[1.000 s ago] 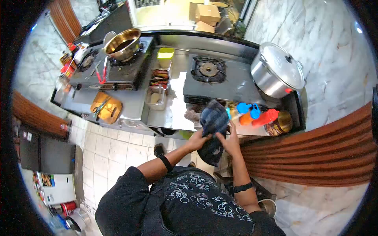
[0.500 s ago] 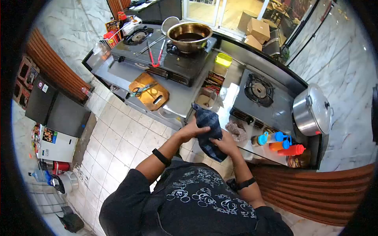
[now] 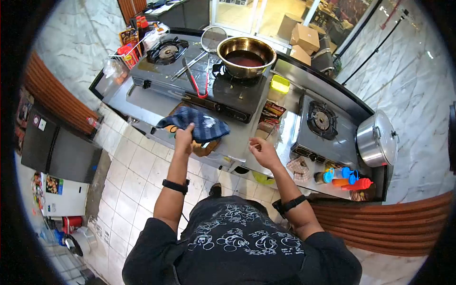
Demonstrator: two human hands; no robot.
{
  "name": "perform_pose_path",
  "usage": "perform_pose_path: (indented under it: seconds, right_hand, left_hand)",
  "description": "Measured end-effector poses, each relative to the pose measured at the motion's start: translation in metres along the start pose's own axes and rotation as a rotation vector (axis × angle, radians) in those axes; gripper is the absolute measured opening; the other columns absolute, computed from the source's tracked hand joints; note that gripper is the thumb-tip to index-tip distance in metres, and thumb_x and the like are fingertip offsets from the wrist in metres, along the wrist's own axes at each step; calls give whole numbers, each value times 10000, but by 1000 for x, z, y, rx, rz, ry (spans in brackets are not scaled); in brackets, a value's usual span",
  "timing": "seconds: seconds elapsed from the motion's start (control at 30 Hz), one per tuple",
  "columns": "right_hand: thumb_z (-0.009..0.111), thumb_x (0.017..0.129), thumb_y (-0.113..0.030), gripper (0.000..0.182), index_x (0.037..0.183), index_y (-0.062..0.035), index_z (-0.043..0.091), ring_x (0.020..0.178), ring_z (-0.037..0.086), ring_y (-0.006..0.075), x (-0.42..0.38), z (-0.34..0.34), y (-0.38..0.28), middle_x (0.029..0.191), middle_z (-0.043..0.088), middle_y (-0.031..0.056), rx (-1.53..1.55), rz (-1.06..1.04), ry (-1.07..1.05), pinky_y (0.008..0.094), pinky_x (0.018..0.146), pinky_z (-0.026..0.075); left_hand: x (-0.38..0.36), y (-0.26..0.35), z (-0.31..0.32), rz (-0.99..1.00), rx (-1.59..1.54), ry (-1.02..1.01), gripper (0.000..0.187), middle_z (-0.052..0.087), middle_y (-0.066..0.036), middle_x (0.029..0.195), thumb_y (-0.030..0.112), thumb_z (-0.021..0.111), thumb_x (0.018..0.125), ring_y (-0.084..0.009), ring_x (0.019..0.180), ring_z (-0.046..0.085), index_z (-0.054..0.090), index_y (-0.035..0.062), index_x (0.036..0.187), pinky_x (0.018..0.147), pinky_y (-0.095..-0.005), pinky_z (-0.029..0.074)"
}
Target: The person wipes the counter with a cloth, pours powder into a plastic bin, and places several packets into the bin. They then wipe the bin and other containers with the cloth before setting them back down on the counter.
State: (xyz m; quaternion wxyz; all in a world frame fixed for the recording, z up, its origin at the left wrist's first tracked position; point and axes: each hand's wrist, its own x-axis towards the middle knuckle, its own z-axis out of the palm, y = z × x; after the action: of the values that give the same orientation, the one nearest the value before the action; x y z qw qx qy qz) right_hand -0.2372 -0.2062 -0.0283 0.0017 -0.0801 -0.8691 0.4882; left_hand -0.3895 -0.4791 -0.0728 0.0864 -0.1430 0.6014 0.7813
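Observation:
My left hand (image 3: 184,138) grips a dark blue plaid cloth (image 3: 204,124), fingers closed on its near edge. The cloth spreads over the wooden cutting board (image 3: 205,150), covering most of it; the scissors seen there earlier are largely hidden. Over the counter's front edge, my right hand (image 3: 264,153) is apart from the cloth, fingers loosely bent and open with nothing in them. Nearest to it are a clear container (image 3: 267,129) and some packets (image 3: 272,112).
Behind the cloth stands a two-burner stove (image 3: 175,73) bearing a brass-coloured pot (image 3: 247,71) of dark liquid, red-handled tongs (image 3: 195,85) and a strainer (image 3: 213,39). To the right are a single burner (image 3: 322,119), a lidded steel pot (image 3: 377,138), a checked cloth (image 3: 298,169) and squeeze bottles (image 3: 357,184).
The cloth, held in both hands before, has moved left over the cutting board in my left hand. My right hand has let go of it and is now apart.

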Motion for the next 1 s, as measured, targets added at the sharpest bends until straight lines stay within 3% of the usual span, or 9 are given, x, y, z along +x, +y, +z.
perform_pose_path:
  seconds: [0.07,0.2,0.23,0.33,0.43,0.47,0.67,0.8,1.0]
  right_hand:
    - [631,831,-152,320,1104,13,602,843,673,272,3,-7,4,941,678,177,1,55,62,355,769,527]
    - [656,799,-204,299,1030,-16,634,854,671,313,3,-31,50,855,682,194,-249,201,446,390,767,518]
    - [650,821,-191,254,1016,-28,646,722,682,232,4,-36,65,832,697,142,-353,293,480,350,700,517]
    - [657,841,-216,373,1112,31,586,573,659,180,13,-39,126,718,663,124,-123,534,441,308,529,515]
    - [615,877,-227,432,1197,44,514,566,659,226,18,-23,137,817,644,144,244,693,431,303,476,532]
    - [615,877,-227,432,1197,44,514,566,659,226,19,-17,141,817,644,144,255,700,439,303,476,532]
    - [487,936,-174,389,1205,106,503,589,680,263,28,3,133,856,646,211,546,623,482,313,471,549]
    - [437,930,-96,395,1270,105,442,639,688,267,28,4,124,887,638,199,478,586,503,315,523,562]
    - [420,919,-32,393,1277,128,436,638,687,275,-3,-8,124,856,633,221,569,584,529,328,525,564]
  left_hand:
    - [14,12,-6,17,-139,52,332,610,-136,1023,95,620,893,-207,846,618,496,-136,1097,765,-350,525]
    - [23,31,-10,78,-153,31,296,618,-127,1040,105,609,902,-215,906,610,527,-84,1114,823,-343,494]
    - [39,19,-21,71,-143,17,296,618,-127,1040,105,609,902,-215,906,610,527,-84,1114,823,-343,494]
    - [54,9,-36,104,187,-54,326,589,-146,1111,105,604,895,-231,936,607,499,-42,1167,780,-352,516]
    - [30,39,-40,180,807,-126,397,618,-121,940,287,666,847,-206,774,578,567,-65,1002,717,-315,467]
    - [25,50,-47,232,1073,-265,441,644,-145,941,297,671,850,-216,796,609,577,-76,1067,747,-309,483]
    - [-33,101,5,237,979,-614,470,641,-183,1112,281,608,918,-220,991,630,532,-38,1255,840,-312,498]
    - [-30,54,55,50,684,-1049,456,633,-123,1135,260,571,944,-182,1027,610,483,27,1326,850,-301,491]
    - [-38,-46,112,-309,748,-1128,388,642,-96,970,318,578,938,-177,877,637,554,11,1173,705,-294,523]
